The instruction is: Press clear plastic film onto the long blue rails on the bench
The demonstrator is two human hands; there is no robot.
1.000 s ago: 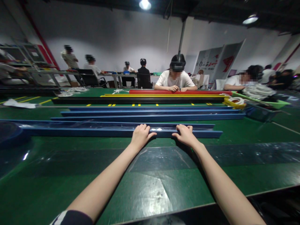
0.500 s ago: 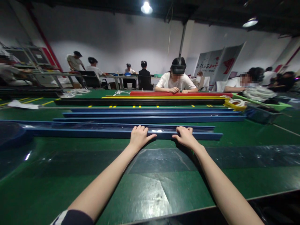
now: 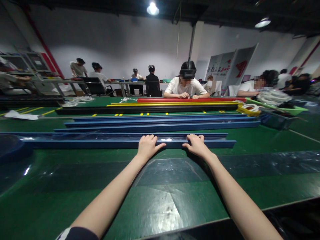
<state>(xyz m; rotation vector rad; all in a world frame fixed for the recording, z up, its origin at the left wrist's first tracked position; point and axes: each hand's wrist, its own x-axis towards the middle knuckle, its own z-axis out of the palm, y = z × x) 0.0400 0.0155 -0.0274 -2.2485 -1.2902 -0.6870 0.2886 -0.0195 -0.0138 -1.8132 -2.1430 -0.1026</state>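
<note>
A long blue U-shaped channel (image 3: 80, 144) lies across the green table, its open side up, with shiny clear plastic film (image 3: 168, 139) inside it. Over the channel's near wall, my left hand (image 3: 147, 145) has its fingers inside and its thumb along the front. My right hand (image 3: 196, 144) grips the same wall further right, closer to the channel's right end, thumb pointing inward. The two thumbs point toward each other with a gap between them. The fingertips of both hands are partly hidden in the channel. A flat strip of clear film (image 3: 172, 166) lies under my forearms.
Several more blue channels (image 3: 160, 126) lie parallel behind mine, then black (image 3: 150, 109), yellow (image 3: 175, 104) and red (image 3: 190, 99) lengths. A blue basket (image 3: 276, 119) and a green tray (image 3: 295, 110) stand at right. Across the table sits a co-worker (image 3: 186, 83). Rolled film (image 3: 15, 156) is at left.
The view has shifted very slightly. Both hands keep their grip on the blue channel, with no clear movement of either along it.
</note>
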